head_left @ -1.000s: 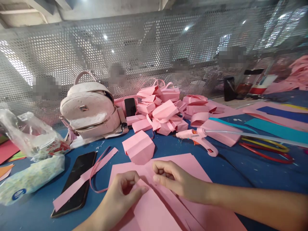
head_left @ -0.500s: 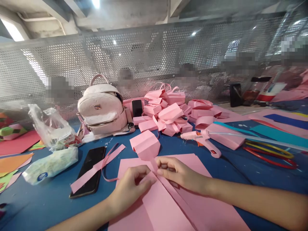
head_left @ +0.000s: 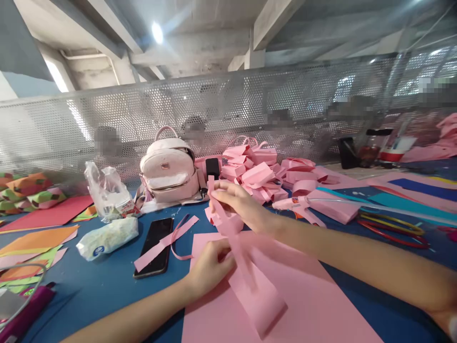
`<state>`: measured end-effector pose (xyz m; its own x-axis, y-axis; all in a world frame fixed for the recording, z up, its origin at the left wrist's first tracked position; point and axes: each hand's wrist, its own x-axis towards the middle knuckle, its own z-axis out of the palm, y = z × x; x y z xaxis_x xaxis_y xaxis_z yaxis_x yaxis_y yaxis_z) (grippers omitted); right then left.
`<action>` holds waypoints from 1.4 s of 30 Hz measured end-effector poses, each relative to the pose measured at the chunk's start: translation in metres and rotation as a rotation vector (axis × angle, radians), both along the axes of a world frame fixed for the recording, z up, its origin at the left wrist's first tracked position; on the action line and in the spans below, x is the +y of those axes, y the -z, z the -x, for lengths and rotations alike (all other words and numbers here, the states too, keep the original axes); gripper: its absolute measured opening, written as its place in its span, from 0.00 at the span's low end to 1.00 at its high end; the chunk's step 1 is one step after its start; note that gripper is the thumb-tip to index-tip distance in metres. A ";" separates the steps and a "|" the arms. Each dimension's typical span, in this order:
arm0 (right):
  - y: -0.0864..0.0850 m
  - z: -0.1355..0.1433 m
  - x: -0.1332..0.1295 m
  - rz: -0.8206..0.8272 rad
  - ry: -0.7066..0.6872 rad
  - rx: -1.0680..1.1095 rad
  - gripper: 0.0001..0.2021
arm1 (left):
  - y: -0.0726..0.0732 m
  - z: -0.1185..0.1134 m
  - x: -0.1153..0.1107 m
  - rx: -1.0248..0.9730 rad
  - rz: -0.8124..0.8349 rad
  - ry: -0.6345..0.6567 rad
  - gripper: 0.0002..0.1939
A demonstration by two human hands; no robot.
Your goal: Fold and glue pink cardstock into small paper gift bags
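Observation:
My right hand (head_left: 241, 202) is raised, its fingers pinching a narrow pink paper strip (head_left: 232, 228) that slants down toward me and is blurred. Lower and to the left, my left hand (head_left: 210, 267) is closed on the upper end of a wider pink paper piece (head_left: 259, 297), whose near end curls up. Both pieces lie over a large pink paper sheet (head_left: 303, 295) on the blue table. Behind my right hand, a folded pink paper shape (head_left: 233, 224) is partly hidden.
A phone (head_left: 153, 252) with a paper strip across it lies to the left, near a tissue pack (head_left: 109, 238). At the back stand a backpack (head_left: 167, 174) and a pile of pink paper pieces (head_left: 257, 174). A glue gun (head_left: 300, 205) lies on the right.
My right hand has moved up and away from my left hand, lifting the narrow strip off the wider piece. My left hand keeps its grip. The view has tilted up and turned left.

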<state>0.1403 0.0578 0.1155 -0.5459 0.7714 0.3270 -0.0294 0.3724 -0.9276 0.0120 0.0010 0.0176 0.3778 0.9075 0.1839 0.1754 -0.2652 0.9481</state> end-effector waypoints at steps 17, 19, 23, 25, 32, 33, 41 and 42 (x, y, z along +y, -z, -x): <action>0.028 0.052 0.055 -0.380 0.124 -0.595 0.21 | 0.004 0.003 0.003 -0.016 -0.014 0.029 0.14; 0.020 0.043 0.039 -0.430 0.122 -0.625 0.26 | 0.008 0.004 0.008 -0.085 0.007 -0.020 0.16; 0.003 0.011 -0.006 -0.457 0.102 -0.727 0.22 | 0.013 0.008 0.016 -0.234 0.030 -0.152 0.21; -0.003 -0.012 -0.028 -0.455 0.115 -0.804 0.17 | 0.013 0.009 0.017 -0.285 0.049 -0.182 0.23; 0.017 -0.080 -0.050 -0.127 0.081 -0.921 0.13 | 0.010 0.009 0.015 -0.402 0.117 -0.222 0.25; 0.019 -0.084 -0.049 -0.064 0.029 -0.891 0.10 | 0.010 0.009 0.014 -0.414 0.115 -0.231 0.25; -0.048 -0.077 -0.033 -0.411 0.117 -0.730 0.09 | 0.009 0.003 0.011 -0.447 0.143 -0.177 0.23; -0.060 -0.071 -0.028 -0.497 0.150 -0.756 0.07 | 0.009 0.003 0.011 -0.448 0.142 -0.155 0.23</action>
<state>0.2115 0.0303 0.1759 -0.6548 0.7176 0.2372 0.6010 0.6848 -0.4122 0.0094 0.0124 0.0087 0.1480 0.9746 0.1678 -0.2305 -0.1310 0.9642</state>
